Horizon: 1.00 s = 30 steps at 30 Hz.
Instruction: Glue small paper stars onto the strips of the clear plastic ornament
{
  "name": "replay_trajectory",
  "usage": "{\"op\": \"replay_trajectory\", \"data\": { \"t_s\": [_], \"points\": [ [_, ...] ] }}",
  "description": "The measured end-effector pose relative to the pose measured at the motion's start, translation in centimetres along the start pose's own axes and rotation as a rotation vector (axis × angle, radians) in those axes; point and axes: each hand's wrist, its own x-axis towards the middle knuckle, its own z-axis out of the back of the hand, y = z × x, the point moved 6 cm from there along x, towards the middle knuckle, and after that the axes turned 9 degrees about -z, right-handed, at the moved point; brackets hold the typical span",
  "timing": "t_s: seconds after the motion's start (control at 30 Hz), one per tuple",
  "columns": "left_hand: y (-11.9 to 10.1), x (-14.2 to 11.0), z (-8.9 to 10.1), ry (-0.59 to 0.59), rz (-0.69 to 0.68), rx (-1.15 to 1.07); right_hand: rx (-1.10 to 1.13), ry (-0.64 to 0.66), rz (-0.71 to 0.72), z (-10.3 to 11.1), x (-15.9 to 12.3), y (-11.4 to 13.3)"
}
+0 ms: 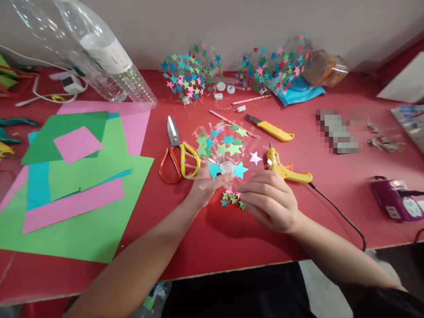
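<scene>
My left hand (206, 183) is closed on a clear plastic piece cut into many splayed strips (227, 165), its fingers at the near left side. Paper stars in green, blue and pink sit on the strips, among them a large blue star (240, 170) and a pink star (255, 158). My right hand (273, 201) is at the piece's right side, fingers curled together near the pink star; what they pinch is hidden. Loose small stars (232, 198) lie on the table between my hands. Just beyond my right hand lies a yellow glue gun (287, 171); scissors (175, 154) lie left of the piece.
Two star-covered clear ornaments (185, 75) (274, 66) stand at the back. A yellow utility knife (271, 128) and pencils (251, 100) lie in front of them. Coloured paper sheets (82, 176) and plastic bottles (109, 57) are at left, a purple power box (397, 198) at right.
</scene>
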Motion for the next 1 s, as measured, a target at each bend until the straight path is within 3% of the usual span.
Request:
{"op": "replay_trajectory", "data": {
  "t_s": [0.23,0.5,1.0],
  "points": [
    [0.2,-0.1,0.2,0.059,0.037,0.095,0.031,0.048,-0.263,0.2,0.3,-1.1],
    [-0.4,-0.1,-0.4,0.063,0.010,0.013,0.025,-0.068,-0.101,0.3,0.3,-0.1],
    [-0.4,0.0,-0.6,0.026,0.028,-0.017,-0.070,-0.037,-0.135,0.5,0.2,-0.3]
  ]
}}
